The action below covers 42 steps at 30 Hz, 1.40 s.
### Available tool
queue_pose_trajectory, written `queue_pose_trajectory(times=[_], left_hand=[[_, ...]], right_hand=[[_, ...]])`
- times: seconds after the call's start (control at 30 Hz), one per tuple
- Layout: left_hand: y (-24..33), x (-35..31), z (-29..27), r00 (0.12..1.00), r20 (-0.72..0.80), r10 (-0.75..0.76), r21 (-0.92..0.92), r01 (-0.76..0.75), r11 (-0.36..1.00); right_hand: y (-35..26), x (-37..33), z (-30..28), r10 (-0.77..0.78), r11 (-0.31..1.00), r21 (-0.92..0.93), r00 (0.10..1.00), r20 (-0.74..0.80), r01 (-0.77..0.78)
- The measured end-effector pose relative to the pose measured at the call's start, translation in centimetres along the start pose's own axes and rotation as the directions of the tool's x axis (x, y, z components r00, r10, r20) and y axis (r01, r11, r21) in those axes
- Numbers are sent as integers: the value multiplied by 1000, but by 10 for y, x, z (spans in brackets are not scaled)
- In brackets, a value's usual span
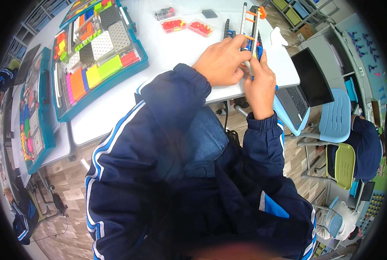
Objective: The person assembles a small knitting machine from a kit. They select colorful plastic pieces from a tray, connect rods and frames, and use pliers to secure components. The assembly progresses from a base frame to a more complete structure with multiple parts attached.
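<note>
Near the right end of the white table (172,78), both hands are closed on a model built from plastic construction beams (256,32). Long pale beams, orange cross pieces and black and blue parts make it up. My left hand (221,63) comes from the left, its thumb and fingers bent over the lower part of the model. From below, my right hand (261,86) pinches the model's near end with its fingertips. The fingers partly cover the spot where they grip. A crumpled white piece (279,37) lies to the right of the model.
A teal case (144,58) of sorted colourful building pieces lies left of my hands. Beyond them stand small clear boxes with red pieces (201,29). Another teal case (46,143) is at far left. A laptop (295,102) and a blue chair (334,115) are at right, near a seated person (362,149).
</note>
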State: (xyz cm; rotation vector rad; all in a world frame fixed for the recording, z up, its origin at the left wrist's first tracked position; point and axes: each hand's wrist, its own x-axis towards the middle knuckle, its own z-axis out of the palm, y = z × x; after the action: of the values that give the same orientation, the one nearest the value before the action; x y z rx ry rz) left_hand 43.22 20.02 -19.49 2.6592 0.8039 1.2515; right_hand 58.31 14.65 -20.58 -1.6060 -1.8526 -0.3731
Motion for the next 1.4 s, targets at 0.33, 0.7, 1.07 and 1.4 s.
queue_pose_trajectory(times=[0.33,0.7,1.07,1.4], left_hand=[[1,0,1,1000,-8,-2,-3,2,1000],[-3,-2,-11,996,83,-13,-61,18,998],[-16,-3,-13,995,100,-4,-321,37,946],[-19,0,-35,976,217,-27,-239,80,968]], right_hand=[[1,1,-3,-16,999,33,1000,5,16],[2,5,-13,-3,981,195,998,64,-10],[4,3,-12,-92,985,142,995,-27,95],[31,34,-47,209,839,498,975,77,-219]])
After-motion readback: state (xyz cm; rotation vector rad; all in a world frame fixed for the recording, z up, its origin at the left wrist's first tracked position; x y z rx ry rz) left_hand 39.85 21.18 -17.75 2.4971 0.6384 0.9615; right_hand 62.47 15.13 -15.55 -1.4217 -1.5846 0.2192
